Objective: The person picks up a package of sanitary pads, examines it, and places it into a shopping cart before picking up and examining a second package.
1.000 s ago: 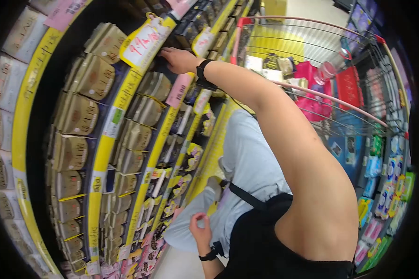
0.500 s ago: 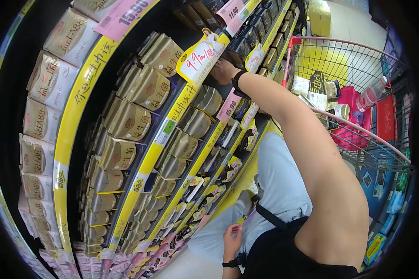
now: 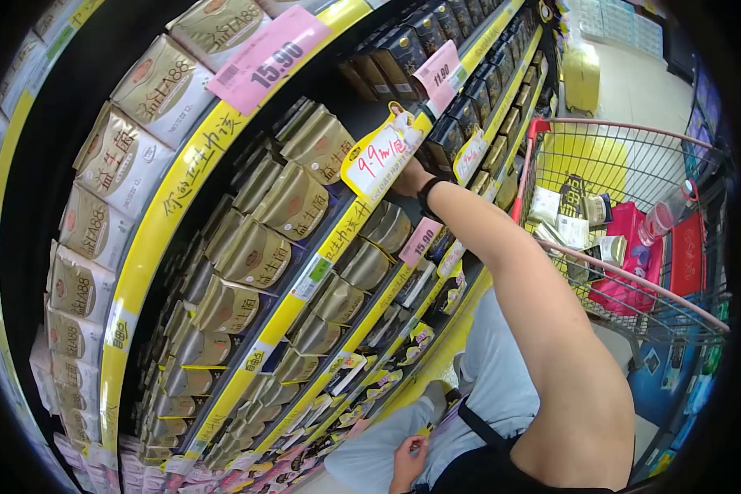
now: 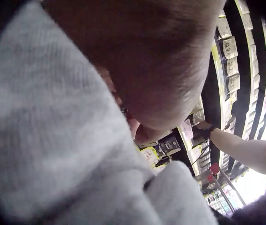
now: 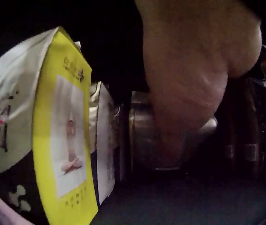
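Store aisle, stocked shelves (image 3: 136, 267) | head: right hand (image 3: 410, 177) more hidden behind price card (image 3: 376, 165) than a second ago, so the reach seems deeper; left hand (image 3: 409, 455) loosely curled, apparently holding nothing | left wrist: fingers mostly hidden | right wrist: right hand overlaps shelved silvery pack (image 5: 140, 133); can't tell whether clamped

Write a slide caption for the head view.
Right hand partly hidden behind a handwritten 9.9 price sign on a store shelf, wire shopping cart at right.
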Demonstrator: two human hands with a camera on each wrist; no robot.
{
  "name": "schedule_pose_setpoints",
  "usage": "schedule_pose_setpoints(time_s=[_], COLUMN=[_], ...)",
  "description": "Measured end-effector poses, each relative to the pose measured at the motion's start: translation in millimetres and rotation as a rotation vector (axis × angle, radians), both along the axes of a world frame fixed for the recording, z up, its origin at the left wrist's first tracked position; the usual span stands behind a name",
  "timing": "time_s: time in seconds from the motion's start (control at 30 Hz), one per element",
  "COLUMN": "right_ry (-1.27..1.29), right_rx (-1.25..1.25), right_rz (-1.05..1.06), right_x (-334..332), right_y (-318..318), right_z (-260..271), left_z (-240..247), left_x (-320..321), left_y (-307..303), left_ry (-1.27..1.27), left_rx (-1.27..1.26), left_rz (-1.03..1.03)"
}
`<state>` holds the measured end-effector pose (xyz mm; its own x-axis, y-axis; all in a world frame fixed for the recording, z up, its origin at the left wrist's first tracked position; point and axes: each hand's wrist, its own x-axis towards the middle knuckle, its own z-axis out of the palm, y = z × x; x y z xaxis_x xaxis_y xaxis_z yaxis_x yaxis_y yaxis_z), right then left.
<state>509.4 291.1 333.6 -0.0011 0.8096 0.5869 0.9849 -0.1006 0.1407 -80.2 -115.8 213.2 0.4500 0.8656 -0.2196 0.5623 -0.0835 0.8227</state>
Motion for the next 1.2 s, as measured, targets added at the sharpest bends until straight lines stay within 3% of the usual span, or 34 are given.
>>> schedule_pose_setpoints(time_s=[0.07, 0.13, 0.17, 0.27, 0.3, 0.37, 0.5, 0.57, 0.6, 0.63, 0.67, 0.7, 0.77, 0.8, 0.87, 0.9, 0.93, 0.97, 1.0, 1.03, 1.07, 1.13, 1.2], right_ry=[-0.092, -0.193, -0.034, 0.176, 0.250, 0.322, 0.517, 0.799, 1.015, 1.508, 1.653, 2.039, 2.233, 2.412, 2.099, 2.375, 2.449, 1.984, 1.711, 2.028, 2.063, 2.151, 2.423], right_rx=[0.117, 0.007, 0.038, -0.006, 0.137, 0.382, 0.644, 0.691, 0.627, 0.604, 0.387, 0.167, -0.350, -0.475, -0.667, -0.644, -0.563, -0.579, -0.576, -0.635, -0.645, -0.939, -0.979], right_rz=[-0.004, -0.070, 0.030, -0.084, -0.088, -0.061, -0.181, -0.145, -0.124, -0.071, -0.090, 0.115, 0.274, 0.362, 0.396, 0.293, 0.204, 0.402, 0.429, 0.417, 0.455, 0.531, 0.562], right_x=[2.4, 3.1, 2.9, -30.2, -47.6, -63.5, -116.9, -146.0, -156.1, -181.6, -184.4, -203.3, -234.4, -272.4, -323.9, -334.9, -344.8, -332.3, -325.3, -328.3, -329.6, -322.6, -339.7], right_y=[-13.2, -34.7, -49.2, -111.4, -139.1, -180.7, -292.3, -342.3, -361.1, -374.3, -389.4, -405.0, -437.2, -439.8, -435.4, -428.7, -412.7, -398.1, -385.2, -372.5, -361.8, -341.9, -334.8], right_z=[-1.6, 7.2, 13.7, 45.1, 58.8, 50.3, 32.7, 14.5, -13.4, -29.8, -84.2, -102.0, -151.0, -153.5, -159.7, -166.9, -122.1, -172.6, -164.1, -142.3, -139.5, -158.4, -147.4], left_z=[-2.2, -0.7, 2.2, 15.6, 18.7, 8.2, 16.1, 12.5, 9.9, 22.3, 36.3, 36.5, 43.9, 52.7, 55.1, 40.1, 28.3, 33.5, 37.7, 34.6, 31.0, 34.5, 38.6], left_x=[0.4, 1.5, 3.8, 16.3, 18.9, 20.4, 22.1, 21.7, 20.2, 24.5, 30.8, 31.8, 35.2, 37.2, 44.2, 46.4, 48.5, 50.7, 52.7, 50.8, 48.5, 45.6, 45.6], left_y=[1.0, 2.7, 4.4, 8.1, 7.7, 9.6, 12.0, 13.3, 14.0, 14.8, 19.9, 26.1, 33.7, 35.9, 48.9, 50.0, 46.5, 46.1, 50.0, 55.7, 62.9, 79.0, 95.0], left_ry=[-0.012, -0.025, -0.031, -0.056, -0.066, -0.103, -0.055, -0.072, -0.100, -0.132, -0.166, -0.153, -0.217, -0.288, -0.419, -0.402, -0.383, -0.483, -0.585, -0.574, -0.560, -0.377, -0.203], left_rx=[-0.042, -0.055, -0.046, -0.053, -0.064, -0.045, 0.055, 0.072, 0.060, 0.040, 0.023, 0.029, -0.001, -0.040, -0.141, -0.092, -0.049, -0.165, -0.273, -0.173, -0.071, 0.220, 0.569], left_rz=[0.014, 0.017, 0.014, 0.011, 0.011, -0.030, -0.083, -0.079, -0.073, -0.086, -0.096, -0.146, -0.162, -0.123, -0.315, -0.259, -0.205, -0.109, -0.012, -0.020, -0.031, -0.053, -0.040])
